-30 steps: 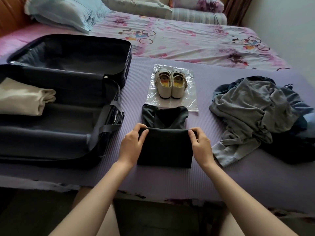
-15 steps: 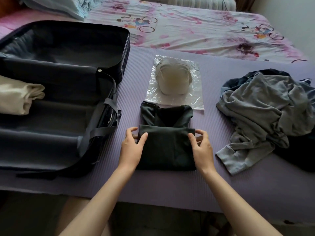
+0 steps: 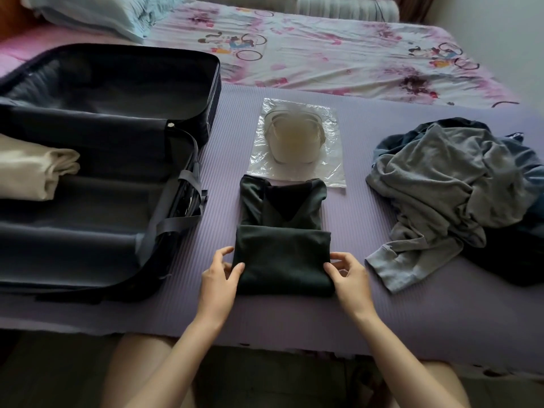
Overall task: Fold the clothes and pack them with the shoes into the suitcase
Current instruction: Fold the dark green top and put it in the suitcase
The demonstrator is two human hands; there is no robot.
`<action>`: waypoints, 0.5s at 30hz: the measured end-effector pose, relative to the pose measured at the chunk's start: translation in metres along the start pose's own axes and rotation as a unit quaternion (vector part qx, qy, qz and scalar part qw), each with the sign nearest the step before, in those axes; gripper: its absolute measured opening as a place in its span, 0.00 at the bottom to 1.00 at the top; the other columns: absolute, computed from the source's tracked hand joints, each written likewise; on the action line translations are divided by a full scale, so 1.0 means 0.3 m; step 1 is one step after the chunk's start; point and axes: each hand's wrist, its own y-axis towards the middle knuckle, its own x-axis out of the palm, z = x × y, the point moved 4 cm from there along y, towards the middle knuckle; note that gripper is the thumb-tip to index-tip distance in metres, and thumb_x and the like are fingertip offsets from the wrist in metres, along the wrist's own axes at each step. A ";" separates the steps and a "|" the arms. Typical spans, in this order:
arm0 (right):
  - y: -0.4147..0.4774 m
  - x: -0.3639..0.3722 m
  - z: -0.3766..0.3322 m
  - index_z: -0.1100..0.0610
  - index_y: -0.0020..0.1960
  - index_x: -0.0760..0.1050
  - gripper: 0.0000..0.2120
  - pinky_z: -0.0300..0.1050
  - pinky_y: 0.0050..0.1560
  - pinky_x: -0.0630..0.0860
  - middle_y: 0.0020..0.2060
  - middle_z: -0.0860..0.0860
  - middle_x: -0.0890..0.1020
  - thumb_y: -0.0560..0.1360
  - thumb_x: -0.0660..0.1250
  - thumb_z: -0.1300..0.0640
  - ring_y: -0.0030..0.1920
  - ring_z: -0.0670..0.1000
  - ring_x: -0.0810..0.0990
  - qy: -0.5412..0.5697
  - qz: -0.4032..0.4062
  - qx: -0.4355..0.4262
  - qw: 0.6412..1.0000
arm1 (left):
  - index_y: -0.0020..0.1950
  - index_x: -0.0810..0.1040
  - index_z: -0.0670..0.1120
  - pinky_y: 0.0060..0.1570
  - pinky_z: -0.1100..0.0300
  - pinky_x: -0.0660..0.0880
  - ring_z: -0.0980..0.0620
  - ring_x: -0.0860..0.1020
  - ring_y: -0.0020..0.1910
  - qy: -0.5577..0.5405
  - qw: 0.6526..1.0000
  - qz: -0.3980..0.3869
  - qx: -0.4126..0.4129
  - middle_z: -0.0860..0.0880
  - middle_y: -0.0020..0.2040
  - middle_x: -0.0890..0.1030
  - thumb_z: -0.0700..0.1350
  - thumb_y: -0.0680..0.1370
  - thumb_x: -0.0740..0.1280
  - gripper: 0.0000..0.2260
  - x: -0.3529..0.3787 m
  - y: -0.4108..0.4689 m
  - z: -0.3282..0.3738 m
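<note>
Dark green partly folded garment point(image 3: 282, 248) lies on the purple ribbed mat point(image 3: 412, 313) covering the bed, near edge, between both hands. Left hand point(image 3: 219, 278) pinches its left lower edge, right hand point(image 3: 348, 276) pinches the right edge, thumbs on top. Blurred pale shoes point(image 3: 293, 141) on a clear plastic bag point(image 3: 329, 172) just beyond it. Open black suitcase point(image 3: 117, 160) to the left holds a folded cream cloth point(image 3: 32, 169). Crumpled grey and dark clothes pile point(image 3: 450, 187) at right.

One open suitcase point(image 3: 112, 160) holds one folded cream garment point(image 3: 32, 169). One dark folded garment point(image 3: 282, 240) lies between two hands point(image 3: 219, 278) point(image 3: 348, 276). There is one plastic bag point(image 3: 297, 145), one pile of clothes point(image 3: 453, 189) and one pillow point(image 3: 97, 13).
</note>
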 end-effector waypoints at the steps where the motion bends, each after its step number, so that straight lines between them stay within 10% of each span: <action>1: 0.001 0.001 0.001 0.56 0.52 0.77 0.07 0.44 0.45 0.77 0.39 0.52 0.81 0.75 0.68 0.63 0.42 0.53 0.80 0.003 0.004 0.001 1.000 | 0.67 0.70 0.45 0.37 0.70 0.70 0.59 0.77 0.40 0.006 1.000 0.002 0.003 0.53 0.39 0.79 0.43 0.78 0.65 0.17 0.002 -0.002 -0.004; 9: -0.036 -0.024 0.013 0.51 0.52 0.76 0.09 0.35 0.32 0.75 0.40 0.52 0.80 0.76 0.66 0.63 0.43 0.53 0.80 0.028 -0.012 -0.008 0.999 | 0.69 0.67 0.47 0.43 0.62 0.74 0.54 0.78 0.43 0.031 0.999 0.022 0.006 0.51 0.43 0.80 0.46 0.78 0.64 0.19 -0.011 -0.033 -0.042; 15: -0.116 -0.024 -0.052 0.49 0.74 0.61 0.36 0.34 0.71 0.57 0.72 0.45 0.64 0.71 0.74 0.54 0.72 0.40 0.61 -0.226 -0.055 -0.295 0.927 | 0.70 0.68 0.50 0.67 0.65 0.59 0.56 0.65 0.66 0.140 0.963 0.011 0.229 0.53 0.66 0.68 0.47 0.72 0.72 0.27 -0.021 -0.061 0.001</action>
